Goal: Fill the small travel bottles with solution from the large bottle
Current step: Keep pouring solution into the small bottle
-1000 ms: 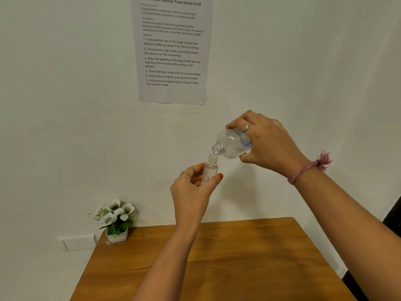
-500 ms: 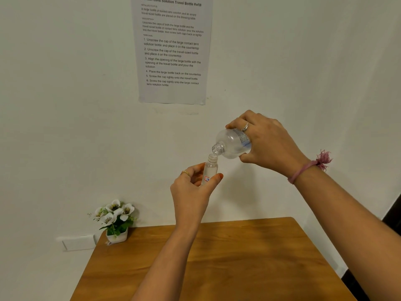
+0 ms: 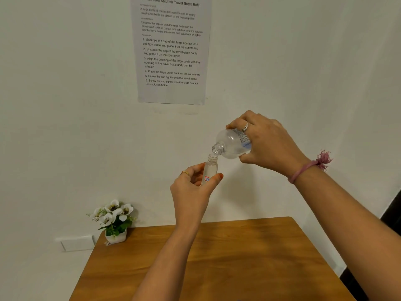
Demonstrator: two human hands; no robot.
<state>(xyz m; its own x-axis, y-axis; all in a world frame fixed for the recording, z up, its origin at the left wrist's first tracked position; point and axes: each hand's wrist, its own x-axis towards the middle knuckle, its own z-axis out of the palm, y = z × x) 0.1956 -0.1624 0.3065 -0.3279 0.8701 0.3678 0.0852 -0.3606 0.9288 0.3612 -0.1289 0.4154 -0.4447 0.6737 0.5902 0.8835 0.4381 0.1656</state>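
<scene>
My left hand (image 3: 192,190) holds a small clear travel bottle (image 3: 210,168) upright between thumb and fingers, well above the table. Its cap is off and its mouth faces up. My right hand (image 3: 265,144) grips the large clear solution bottle (image 3: 231,144), tipped sideways and down to the left. The large bottle's open neck (image 3: 217,148) hangs just above the small bottle's mouth, slightly apart from it. No stream of liquid is visible. Neither cap is in view.
A wooden table (image 3: 227,261) lies below my hands. A small white pot of white flowers (image 3: 115,220) stands at its back left corner. A printed instruction sheet (image 3: 171,48) hangs on the white wall. A white wall socket (image 3: 76,243) sits left of the table.
Both hands and both bottles hold almost the same pose; the large bottle's neck has stayed just above the small bottle's mouth.
</scene>
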